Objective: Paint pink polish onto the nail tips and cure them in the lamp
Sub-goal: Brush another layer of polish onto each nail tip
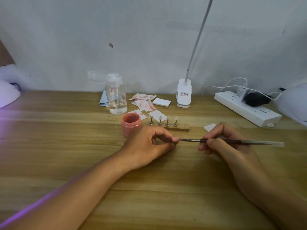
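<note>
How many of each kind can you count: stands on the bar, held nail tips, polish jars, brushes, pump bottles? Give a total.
Small metal nail-tip stands on the wooden bar: 4
Pink nail tip pinched in the left hand: 1
Open pink polish jar: 1
Thin dark brush in the right hand: 1
Clear plastic pump bottle: 1
Total: 8

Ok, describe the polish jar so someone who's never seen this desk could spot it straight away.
On the wooden table, find the clear pump bottle standing near the wall. Directly in front of it, just behind the left hand and left of the wooden strip of nail stands, sits the polish jar. It is the only pink, round, lidless pot.
</note>
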The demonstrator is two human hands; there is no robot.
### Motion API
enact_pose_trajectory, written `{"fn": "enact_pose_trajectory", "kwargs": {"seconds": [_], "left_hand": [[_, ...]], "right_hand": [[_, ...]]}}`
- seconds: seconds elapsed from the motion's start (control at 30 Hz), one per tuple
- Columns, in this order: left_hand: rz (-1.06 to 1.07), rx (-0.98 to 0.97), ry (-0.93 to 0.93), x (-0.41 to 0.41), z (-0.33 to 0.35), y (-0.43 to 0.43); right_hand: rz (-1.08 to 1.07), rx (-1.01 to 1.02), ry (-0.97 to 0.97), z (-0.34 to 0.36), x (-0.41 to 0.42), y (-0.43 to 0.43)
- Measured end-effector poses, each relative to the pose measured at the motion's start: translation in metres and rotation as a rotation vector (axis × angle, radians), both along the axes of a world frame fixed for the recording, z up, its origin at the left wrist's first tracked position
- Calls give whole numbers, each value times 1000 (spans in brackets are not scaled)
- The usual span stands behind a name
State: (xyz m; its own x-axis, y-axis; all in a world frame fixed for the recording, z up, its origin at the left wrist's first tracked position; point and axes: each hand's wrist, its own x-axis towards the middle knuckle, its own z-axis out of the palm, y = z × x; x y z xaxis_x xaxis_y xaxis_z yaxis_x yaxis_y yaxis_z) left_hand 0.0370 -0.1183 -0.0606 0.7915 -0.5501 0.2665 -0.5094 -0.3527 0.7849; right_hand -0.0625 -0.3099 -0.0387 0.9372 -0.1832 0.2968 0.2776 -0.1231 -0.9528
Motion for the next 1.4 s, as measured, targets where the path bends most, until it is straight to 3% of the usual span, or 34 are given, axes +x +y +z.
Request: {"fn": "enact_pose_trajectory", "kwargs": {"seconds": [0.33,0.5,0.7,1.4], "left_hand": [[-12,-11,-1,0,0,0],[-27,-29,-19,1,-3,0],[-25,-24,-41,1,-2,-1],[-23,-4,-36,1,-2,0]], "right_hand": [[-34,21,26,-1,2,-2],[-77,144,-13,2,1,-3],[-82,28,26,-3,1,2],[-40,-9,19,-2,-1,3]]}}
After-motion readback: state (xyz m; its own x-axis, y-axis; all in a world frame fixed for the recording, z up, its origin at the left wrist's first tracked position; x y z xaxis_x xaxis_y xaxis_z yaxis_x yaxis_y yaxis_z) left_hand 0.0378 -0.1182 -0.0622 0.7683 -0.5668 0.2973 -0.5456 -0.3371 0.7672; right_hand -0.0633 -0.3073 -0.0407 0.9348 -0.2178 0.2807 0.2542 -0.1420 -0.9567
